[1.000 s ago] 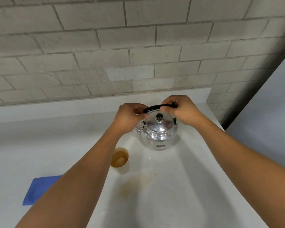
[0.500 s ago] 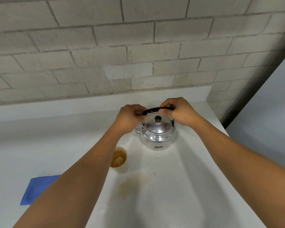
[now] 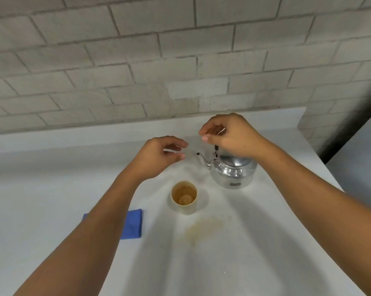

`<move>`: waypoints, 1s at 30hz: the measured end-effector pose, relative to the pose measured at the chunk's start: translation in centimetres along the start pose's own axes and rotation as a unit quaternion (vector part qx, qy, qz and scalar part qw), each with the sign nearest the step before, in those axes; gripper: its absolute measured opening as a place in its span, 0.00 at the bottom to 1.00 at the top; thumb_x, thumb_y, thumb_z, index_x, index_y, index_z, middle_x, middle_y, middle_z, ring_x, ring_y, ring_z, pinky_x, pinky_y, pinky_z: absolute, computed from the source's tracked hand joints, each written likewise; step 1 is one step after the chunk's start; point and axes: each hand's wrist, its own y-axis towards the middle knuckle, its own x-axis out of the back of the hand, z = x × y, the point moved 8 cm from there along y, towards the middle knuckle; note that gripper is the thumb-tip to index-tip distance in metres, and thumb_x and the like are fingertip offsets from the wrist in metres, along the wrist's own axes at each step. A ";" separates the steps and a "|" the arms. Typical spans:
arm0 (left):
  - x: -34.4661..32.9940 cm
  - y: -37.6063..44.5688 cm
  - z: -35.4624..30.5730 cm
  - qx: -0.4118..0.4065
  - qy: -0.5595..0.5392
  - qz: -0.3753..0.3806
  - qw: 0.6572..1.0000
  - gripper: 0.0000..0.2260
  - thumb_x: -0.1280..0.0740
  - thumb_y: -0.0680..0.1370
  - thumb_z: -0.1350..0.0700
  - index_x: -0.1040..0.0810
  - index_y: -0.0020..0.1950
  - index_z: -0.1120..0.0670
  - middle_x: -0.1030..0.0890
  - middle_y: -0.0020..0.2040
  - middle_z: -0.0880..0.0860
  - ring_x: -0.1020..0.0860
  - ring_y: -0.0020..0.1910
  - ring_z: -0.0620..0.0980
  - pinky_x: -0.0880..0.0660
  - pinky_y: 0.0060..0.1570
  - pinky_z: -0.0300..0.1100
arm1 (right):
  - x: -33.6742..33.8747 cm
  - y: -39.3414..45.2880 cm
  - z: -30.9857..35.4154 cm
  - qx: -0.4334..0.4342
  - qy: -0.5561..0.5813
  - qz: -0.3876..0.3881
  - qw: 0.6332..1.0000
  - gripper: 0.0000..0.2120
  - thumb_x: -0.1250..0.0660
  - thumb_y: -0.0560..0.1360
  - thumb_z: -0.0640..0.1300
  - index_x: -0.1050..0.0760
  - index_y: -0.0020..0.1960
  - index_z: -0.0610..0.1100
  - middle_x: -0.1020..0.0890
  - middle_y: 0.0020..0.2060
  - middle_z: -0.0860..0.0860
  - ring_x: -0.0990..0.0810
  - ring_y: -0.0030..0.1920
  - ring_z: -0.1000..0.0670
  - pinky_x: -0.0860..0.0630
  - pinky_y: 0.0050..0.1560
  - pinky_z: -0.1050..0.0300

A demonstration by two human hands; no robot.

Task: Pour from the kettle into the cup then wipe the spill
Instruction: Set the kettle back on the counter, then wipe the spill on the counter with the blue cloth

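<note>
Your left hand (image 3: pixel 158 155) and right hand (image 3: pixel 229 135) have let go of the kettle (image 3: pixel 233 170) handle, both loosely open, empty. Kettle stands behind the filled cup (image 3: pixel 184 197); pour done. Spill (image 3: pixel 203 228) unwiped; blue cloth (image 3: pixel 133 224) next.

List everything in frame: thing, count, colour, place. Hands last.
kettle: 1, shiny silver with a dark handle, on the counter at right, spout pointing left
cup: 1, cream, holds brownish liquid, counter centre, in front and left of the kettle
spill: 1, pale brown stain, on the counter just in front of the cup
cloth: 1, blue, folded, left of the cup, partly hidden by the left forearm
counter: 1, white, against the wall
brick wall: 1, grey-white, behind the counter
left hand: 1, empty, fingers loosely curled, left of the spout
right hand: 1, empty, above the kettle
</note>
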 end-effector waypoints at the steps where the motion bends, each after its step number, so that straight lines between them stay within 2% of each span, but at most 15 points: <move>1: 1.7 -1.5 1.0 0.014 0.005 -0.007 1.000 0.11 0.22 0.76 0.55 0.14 0.57 0.44 0.14 0.55 0.40 0.16 0.56 0.39 0.22 0.51 0.32 | -2.0 -0.1 1.6 0.013 0.003 0.018 1.000 0.05 0.25 0.73 0.48 0.15 0.49 0.53 0.14 0.45 0.58 0.18 0.46 0.60 0.24 0.47 0.70; 3: 4.1 -3.7 2.5 0.030 0.034 -0.003 0.999 0.11 0.22 0.76 0.54 0.14 0.57 0.42 0.15 0.55 0.40 0.17 0.55 0.37 0.23 0.50 0.29 | -5.1 -0.4 3.6 0.024 0.010 0.036 0.999 0.05 0.25 0.73 0.48 0.15 0.49 0.54 0.14 0.44 0.59 0.18 0.45 0.62 0.26 0.44 0.74; 6: 6.9 -7.0 5.1 0.041 0.079 0.014 0.996 0.11 0.21 0.75 0.56 0.14 0.56 0.43 0.14 0.55 0.40 0.17 0.56 0.37 0.23 0.55 0.29 | -10.2 -0.5 5.3 0.010 0.020 0.062 0.998 0.05 0.24 0.73 0.48 0.15 0.49 0.53 0.14 0.42 0.58 0.18 0.43 0.61 0.26 0.42 0.74; 8: 8.8 -9.1 7.8 0.065 0.088 0.019 0.994 0.12 0.21 0.75 0.57 0.14 0.55 0.43 0.14 0.53 0.38 0.17 0.54 0.37 0.23 0.55 0.29 | -13.8 -0.8 6.1 -0.008 0.029 0.071 0.997 0.05 0.25 0.73 0.46 0.14 0.49 0.50 0.15 0.41 0.57 0.18 0.41 0.60 0.27 0.41 0.75; 11: 10.1 -11.7 12.0 0.103 0.112 0.037 0.988 0.14 0.21 0.74 0.56 0.15 0.53 0.38 0.16 0.52 0.30 0.18 0.53 0.32 0.24 0.52 0.28 | -18.8 -1.6 6.4 -0.055 0.050 0.089 0.993 0.07 0.26 0.74 0.45 0.15 0.51 0.48 0.16 0.40 0.56 0.17 0.41 0.57 0.24 0.44 0.68; 13: 10.4 -12.9 14.7 0.126 0.120 0.046 0.984 0.15 0.21 0.75 0.56 0.17 0.53 0.37 0.15 0.51 0.31 0.19 0.53 0.31 0.24 0.55 0.31 | -21.8 -2.3 6.2 -0.087 0.052 0.098 0.990 0.08 0.28 0.74 0.44 0.15 0.53 0.48 0.16 0.41 0.55 0.17 0.42 0.56 0.24 0.45 0.66; 16: 10.3 -14.7 18.5 0.154 0.150 0.059 0.975 0.15 0.23 0.76 0.56 0.18 0.59 0.39 0.17 0.58 0.38 0.19 0.59 0.39 0.23 0.62 0.41 | -25.9 -3.5 5.7 -0.122 0.041 0.105 0.986 0.11 0.29 0.75 0.43 0.16 0.56 0.46 0.14 0.48 0.51 0.16 0.48 0.51 0.22 0.52 0.60; 20: 10.0 -16.1 21.3 0.156 0.235 0.076 0.956 0.19 0.29 0.80 0.55 0.23 0.71 0.47 0.23 0.70 0.47 0.24 0.68 0.50 0.30 0.67 0.42 | -30.4 -4.9 4.0 -0.152 -0.036 0.132 0.979 0.19 0.33 0.78 0.44 0.23 0.68 0.44 0.21 0.65 0.46 0.21 0.62 0.45 0.26 0.61 0.57; 23: 9.2 -17.1 22.2 0.146 0.275 0.098 0.945 0.20 0.33 0.83 0.56 0.27 0.75 0.53 0.26 0.74 0.52 0.28 0.72 0.53 0.32 0.72 0.46 | -32.7 -5.8 3.0 -0.137 -0.107 0.142 0.975 0.23 0.37 0.81 0.48 0.30 0.74 0.42 0.26 0.68 0.43 0.29 0.67 0.42 0.30 0.67 0.51; 26: 8.6 -17.7 22.5 0.120 0.314 0.097 0.937 0.19 0.35 0.83 0.54 0.26 0.75 0.54 0.25 0.72 0.52 0.27 0.68 0.55 0.30 0.69 0.48 | -34.1 -6.2 3.5 -0.065 -0.211 0.129 0.967 0.19 0.41 0.83 0.49 0.29 0.70 0.39 0.25 0.63 0.42 0.31 0.62 0.40 0.33 0.64 0.49; 28: 8.4 -17.7 22.5 0.105 0.330 0.089 0.934 0.18 0.35 0.83 0.53 0.25 0.74 0.54 0.23 0.67 0.53 0.25 0.63 0.55 0.28 0.65 0.50 | -34.7 -6.4 4.0 -0.015 -0.267 0.133 0.954 0.13 0.40 0.82 0.44 0.26 0.62 0.38 0.23 0.58 0.42 0.30 0.57 0.41 0.34 0.59 0.49; 30: 8.3 -17.8 22.6 0.097 0.334 0.084 0.934 0.16 0.34 0.82 0.54 0.22 0.70 0.54 0.22 0.60 0.54 0.24 0.58 0.55 0.26 0.61 0.51 | -35.2 -6.6 4.0 -0.005 -0.288 0.147 0.946 0.09 0.39 0.80 0.40 0.24 0.57 0.39 0.22 0.54 0.43 0.29 0.55 0.42 0.34 0.56 0.50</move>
